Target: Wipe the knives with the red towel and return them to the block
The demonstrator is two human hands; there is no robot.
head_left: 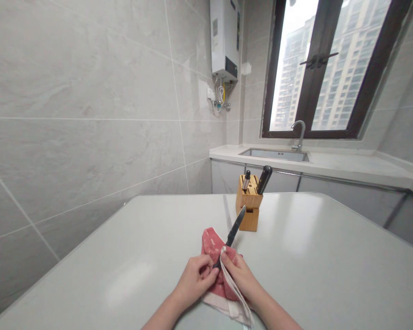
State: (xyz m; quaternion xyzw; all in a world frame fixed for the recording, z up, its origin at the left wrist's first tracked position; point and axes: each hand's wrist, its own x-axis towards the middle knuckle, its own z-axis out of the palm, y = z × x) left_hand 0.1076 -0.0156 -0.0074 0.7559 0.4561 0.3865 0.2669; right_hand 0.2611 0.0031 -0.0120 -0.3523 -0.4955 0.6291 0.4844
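While fingers (211, 277) hold knife (236, 227) and cloth (212, 243), the wooden block (250, 222) contains two tools (264, 180).

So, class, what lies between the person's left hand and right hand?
Between the left hand and right hand lie folds of the red cloth and part of the dark knife, seen in the head view.

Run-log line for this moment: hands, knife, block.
left hand: gripping knife by near end | right hand: pinching red cloth | knife: tip pointing away | knife block: on table beyond cloth
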